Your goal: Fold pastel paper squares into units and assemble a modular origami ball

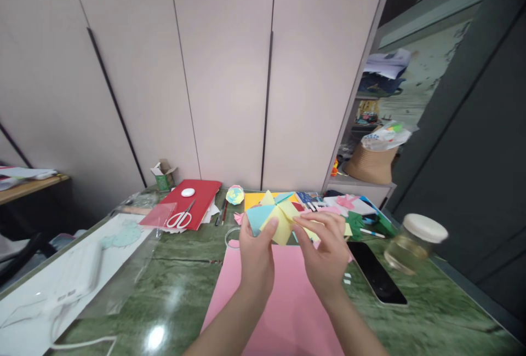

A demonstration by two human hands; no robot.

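Both my hands hold a folded paper piece (283, 223) in yellow and light blue, raised above a pink sheet (287, 301). My left hand (257, 254) grips its left side, the thumb pressed on the front yellow face. On the right edge, the thumb and fingers of my right hand (326, 252) pinch a yellow flap. Pointed flaps stand up along the top of the piece. Its back and underside are hidden from me.
White-handled scissors (181, 218) and a white round object (188, 192) lie on a red folder (193, 194). To the right are a black phone (376, 273) and a lidded jar (416, 243). A white power bank (78, 274) with a cable sits at left.
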